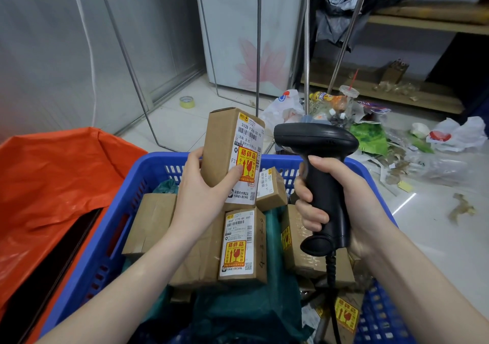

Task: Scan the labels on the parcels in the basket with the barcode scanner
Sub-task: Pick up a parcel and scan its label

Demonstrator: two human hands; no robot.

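Observation:
My left hand [203, 192] holds a tall brown cardboard parcel [225, 142] upright above the blue basket [111, 227], thumb on its white shipping label [247, 155] with a yellow fragile sticker. My right hand [341, 203] grips the handle of a black barcode scanner [317, 158], its head level with the label and just right of it. In the basket lie several more brown parcels, one [242, 245] with a label facing up, plus dark green plastic bags [238, 314].
An orange bag [53, 184] with a dark opening sits left of the basket. Litter, plastic bags and a drink cup [349, 97] cover the floor at the right. A tape roll [187, 102] lies on the floor. Metal rods and a white cabinet [246, 39] stand behind.

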